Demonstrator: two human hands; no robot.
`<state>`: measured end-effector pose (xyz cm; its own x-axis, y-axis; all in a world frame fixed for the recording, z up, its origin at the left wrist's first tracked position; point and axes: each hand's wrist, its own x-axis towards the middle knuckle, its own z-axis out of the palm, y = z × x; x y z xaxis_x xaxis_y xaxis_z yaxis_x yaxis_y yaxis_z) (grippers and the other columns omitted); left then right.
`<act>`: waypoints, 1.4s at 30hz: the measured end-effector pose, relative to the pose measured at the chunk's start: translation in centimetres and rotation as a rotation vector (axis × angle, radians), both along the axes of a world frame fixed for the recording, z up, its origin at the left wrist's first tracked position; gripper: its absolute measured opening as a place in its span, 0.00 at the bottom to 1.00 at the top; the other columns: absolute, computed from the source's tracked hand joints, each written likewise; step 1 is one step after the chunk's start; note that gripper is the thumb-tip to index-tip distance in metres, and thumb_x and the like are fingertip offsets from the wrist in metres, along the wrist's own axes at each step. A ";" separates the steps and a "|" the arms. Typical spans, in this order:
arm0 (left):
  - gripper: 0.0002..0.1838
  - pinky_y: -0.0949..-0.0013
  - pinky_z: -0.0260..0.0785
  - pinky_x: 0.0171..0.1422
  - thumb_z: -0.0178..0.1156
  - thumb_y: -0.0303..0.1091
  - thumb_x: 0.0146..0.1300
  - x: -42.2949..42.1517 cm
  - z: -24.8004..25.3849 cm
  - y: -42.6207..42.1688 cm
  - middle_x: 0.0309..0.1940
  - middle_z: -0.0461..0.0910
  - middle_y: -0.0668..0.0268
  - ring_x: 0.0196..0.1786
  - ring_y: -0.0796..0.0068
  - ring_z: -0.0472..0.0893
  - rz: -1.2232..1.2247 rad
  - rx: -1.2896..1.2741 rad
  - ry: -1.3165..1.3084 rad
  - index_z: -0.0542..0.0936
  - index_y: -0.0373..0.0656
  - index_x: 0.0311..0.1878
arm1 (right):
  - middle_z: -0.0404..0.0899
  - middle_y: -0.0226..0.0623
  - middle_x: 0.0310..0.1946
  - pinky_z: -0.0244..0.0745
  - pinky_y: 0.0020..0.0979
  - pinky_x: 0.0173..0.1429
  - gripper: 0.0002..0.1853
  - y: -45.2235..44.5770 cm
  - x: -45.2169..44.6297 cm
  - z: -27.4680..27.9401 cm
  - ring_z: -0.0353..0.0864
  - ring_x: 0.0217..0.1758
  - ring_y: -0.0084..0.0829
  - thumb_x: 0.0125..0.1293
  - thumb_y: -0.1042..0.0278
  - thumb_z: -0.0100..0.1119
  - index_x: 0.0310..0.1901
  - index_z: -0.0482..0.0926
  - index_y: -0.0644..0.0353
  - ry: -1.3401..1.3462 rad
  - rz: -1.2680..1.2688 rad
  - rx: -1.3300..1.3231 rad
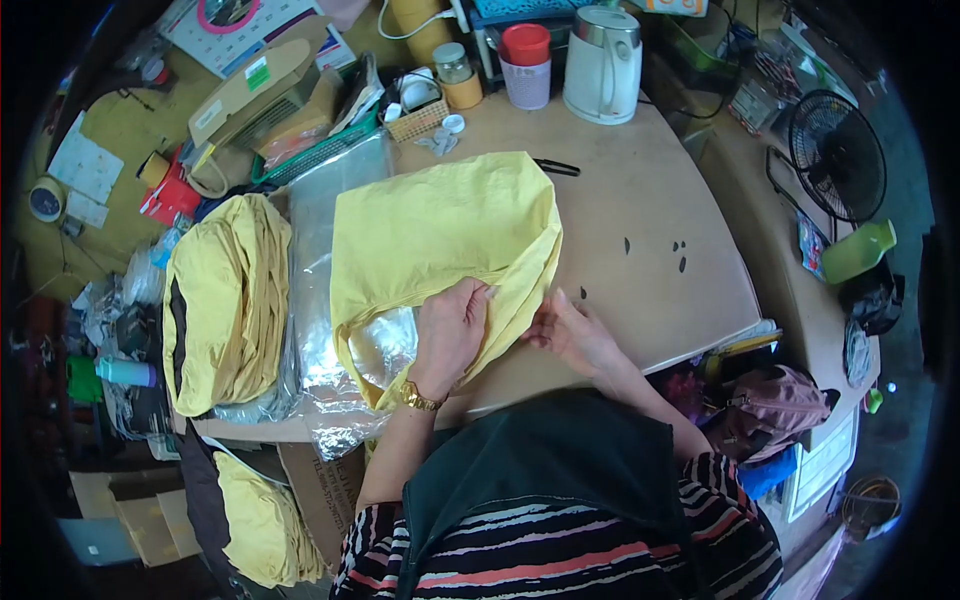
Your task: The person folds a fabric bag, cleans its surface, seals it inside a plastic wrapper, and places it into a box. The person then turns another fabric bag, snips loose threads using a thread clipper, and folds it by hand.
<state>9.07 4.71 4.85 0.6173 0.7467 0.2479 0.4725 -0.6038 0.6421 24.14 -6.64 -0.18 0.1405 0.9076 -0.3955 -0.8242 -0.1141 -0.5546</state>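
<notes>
Pinched together, the left hand grips yellow cloth; just rightward, the right hand curls at its edge, hold unclear.

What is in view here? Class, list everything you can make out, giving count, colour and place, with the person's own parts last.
cloth: 1, yellow, mid-table
piles: 2, yellow with dark parts, left of the cloth and lower left
plastic: count unclear, clear, partly under the cloth
table: 1, tan, centre
kettle: 1, white, table's far side
cup: 1, lilac and red, left of kettle
jar: 1, clear, left of cup
fan: 1, black, far right
bottle: 1, light green, below fan
bag: 1, pink, lower right
edge clutter: uncountable, mixed colours, too jumbled to itemise
watch: 1, gold, left wrist
shirt: 1, striped, bottom
left hand: 1, bare, gripping the cloth
right hand: 1, bare, at cloth's right edge
</notes>
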 end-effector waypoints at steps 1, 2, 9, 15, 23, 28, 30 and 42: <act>0.12 0.62 0.65 0.27 0.56 0.35 0.69 0.0 -0.2 0.0 0.17 0.73 0.53 0.19 0.57 0.72 -0.007 -0.060 -0.007 0.79 0.36 0.34 | 0.80 0.30 0.24 0.73 0.27 0.40 0.14 0.2 0.2 -1.0 0.80 0.31 0.24 0.71 0.58 0.57 0.32 0.79 0.59 0.005 -0.013 -0.001; 0.12 0.62 0.65 0.27 0.56 0.35 0.69 0.1 -0.2 0.2 0.17 0.73 0.53 0.19 0.57 0.72 -0.017 -0.060 -0.001 0.79 0.36 0.34 | 0.80 0.31 0.26 0.73 0.27 0.42 0.12 0.8 0.6 -2.7 0.80 0.32 0.24 0.71 0.60 0.57 0.34 0.80 0.60 -0.035 0.001 0.095; 0.07 0.58 0.67 0.30 0.62 0.33 0.64 0.2 0.2 0.4 0.23 0.76 0.56 0.25 0.53 0.77 0.104 0.205 -0.070 0.78 0.40 0.35 | 0.80 0.31 0.29 0.75 0.28 0.41 0.06 2.2 0.3 -4.4 0.79 0.33 0.23 0.70 0.68 0.58 0.35 0.77 0.58 -0.393 -0.144 0.164; 0.06 0.61 0.68 0.32 0.65 0.30 0.60 -0.6 0.1 -1.6 0.28 0.76 0.61 0.28 0.57 0.76 0.017 0.403 -0.046 0.78 0.42 0.36 | 0.80 0.31 0.30 0.73 0.25 0.37 0.05 2.0 0.6 -2.4 0.80 0.32 0.23 0.69 0.70 0.59 0.33 0.76 0.58 -0.212 -0.232 0.163; 0.09 0.60 0.68 0.31 0.62 0.34 0.64 -2.2 -0.3 -0.2 0.24 0.77 0.54 0.27 0.55 0.77 0.087 -0.166 -0.010 0.78 0.38 0.33 | 0.80 0.32 0.32 0.78 0.29 0.41 0.07 2.4 1.2 -6.1 0.80 0.34 0.24 0.69 0.69 0.59 0.33 0.74 0.57 -0.343 -0.269 0.181; 0.13 0.63 0.67 0.32 0.60 0.38 0.66 -2.0 1.1 0.0 0.22 0.76 0.57 0.26 0.66 0.77 -0.047 -0.118 0.148 0.78 0.37 0.34 | 0.80 0.31 0.34 0.79 0.28 0.42 0.05 1.6 0.7 -2.0 0.81 0.36 0.23 0.67 0.69 0.62 0.36 0.75 0.58 -0.097 -0.160 0.018; 0.13 0.61 0.68 0.32 0.60 0.38 0.67 -0.4 1.4 -0.9 0.22 0.76 0.56 0.26 0.62 0.78 -0.022 0.024 0.101 0.77 0.37 0.33 | 0.81 0.32 0.36 0.80 0.29 0.43 0.06 1.3 0.7 -2.0 0.82 0.38 0.24 0.67 0.69 0.62 0.41 0.77 0.59 0.007 -0.024 0.031; 0.14 0.56 0.65 0.29 0.56 0.37 0.69 3.1 0.4 0.0 0.18 0.75 0.51 0.24 0.47 0.76 -0.107 0.005 0.055 0.75 0.37 0.31 | 0.82 0.37 0.48 0.79 0.38 0.52 0.18 1.5 -0.6 -0.3 0.82 0.48 0.33 0.68 0.63 0.62 0.53 0.75 0.65 0.290 0.027 0.042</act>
